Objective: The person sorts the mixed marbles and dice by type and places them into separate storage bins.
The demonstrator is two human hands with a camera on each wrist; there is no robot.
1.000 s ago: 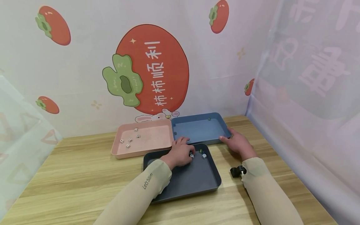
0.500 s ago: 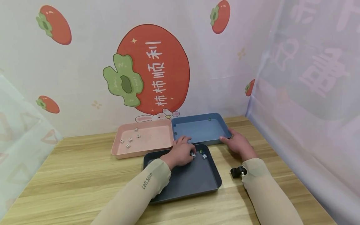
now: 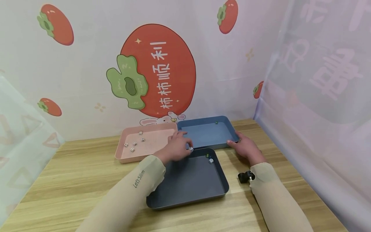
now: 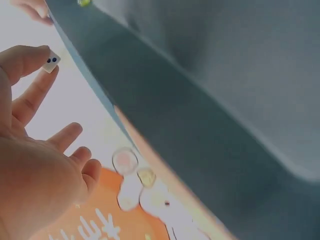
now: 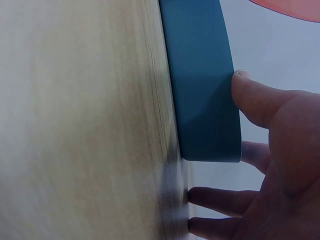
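My left hand [image 3: 175,149] pinches a white die [image 3: 191,149] between thumb and index finger, above the back rim of the dark grey tray [image 3: 191,183]. Dark pips show on the pinched die [image 4: 52,61] in the left wrist view, and the other fingers are spread. Inside the dark tray's back right corner lie another white die [image 3: 211,160] and a small yellow-green piece [image 3: 207,155]. My right hand [image 3: 246,149] holds the front right corner of the blue tray [image 3: 210,133]. Its thumb [image 5: 250,95] presses the rim in the right wrist view, with a finger behind the wall.
Left of the blue tray stands a pink tray [image 3: 159,138] with several white dice. A few small pieces lie at the blue tray's edges, including a green one [image 3: 216,122]. A black object [image 3: 244,177] sits at my right wrist. A printed cloth [image 3: 87,74] hangs behind the table.
My left hand has lifted the white die out of the dark tray and moved up and left, over its back rim. The right hand stays at the blue tray's corner.
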